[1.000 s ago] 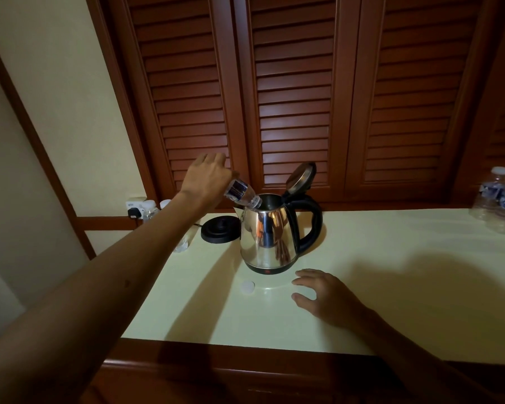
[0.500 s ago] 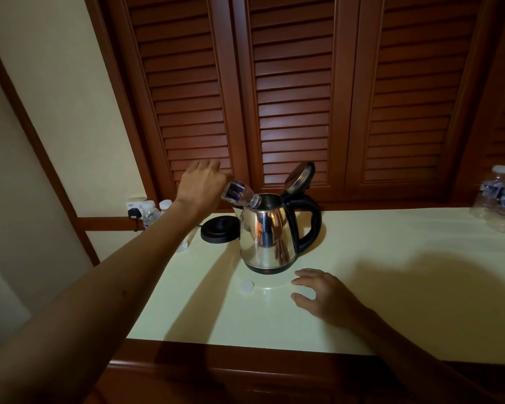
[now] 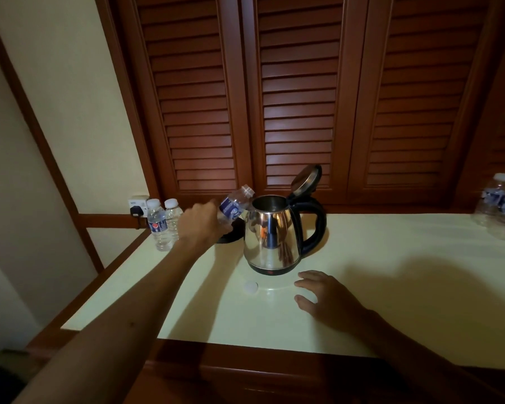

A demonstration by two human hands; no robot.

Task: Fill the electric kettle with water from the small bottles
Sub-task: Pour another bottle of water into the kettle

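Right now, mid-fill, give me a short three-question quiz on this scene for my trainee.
1. True or false: the kettle has its lid closed.
2. Which hand grips the tilted bottle? A) left hand B) right hand C) neither
3. Fill in: the loose white cap lies on the countertop in front of the ____.

Key: 1 false, the lid stands hinged open. 2 A; the right hand rests flat on the countertop. 3 kettle.
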